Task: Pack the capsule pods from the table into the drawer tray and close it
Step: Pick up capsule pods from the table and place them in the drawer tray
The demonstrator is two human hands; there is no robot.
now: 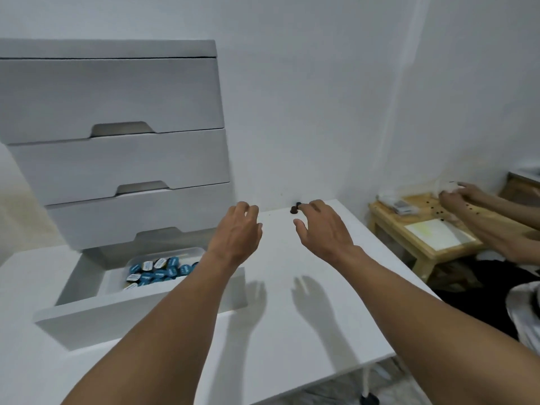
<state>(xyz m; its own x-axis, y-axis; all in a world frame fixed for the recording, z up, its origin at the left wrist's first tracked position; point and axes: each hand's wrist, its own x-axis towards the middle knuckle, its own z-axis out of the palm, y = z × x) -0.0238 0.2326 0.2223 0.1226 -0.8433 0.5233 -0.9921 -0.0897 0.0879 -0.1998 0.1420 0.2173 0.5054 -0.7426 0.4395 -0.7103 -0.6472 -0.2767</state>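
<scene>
White table (277,346) against white wall | drawer tray (175,250) at left, open, holding blue pods (157,271) | left hand (236,232) hovering, fingers loosely curled, empty | right hand (321,229), fingers spread, reaching dark capsule pods (295,209) at the table's far edge | risk: my fingertips may nudge them off the back.

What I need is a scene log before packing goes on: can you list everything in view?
table: one, white, centre
drawer unit: one, white, left on the table; bottom drawer open, three above shut
tray: one, pale plastic, inside the open drawer
blue-lidded pods: many, blue, in the tray
dark pods: about two, dark brown, far table edge by the wall
wooden side table: one, pale wood, right; white sheet on it
another person's hands: two, over the side table
left hand: open, above the table
right hand: open, fingertips at the dark pods
</scene>
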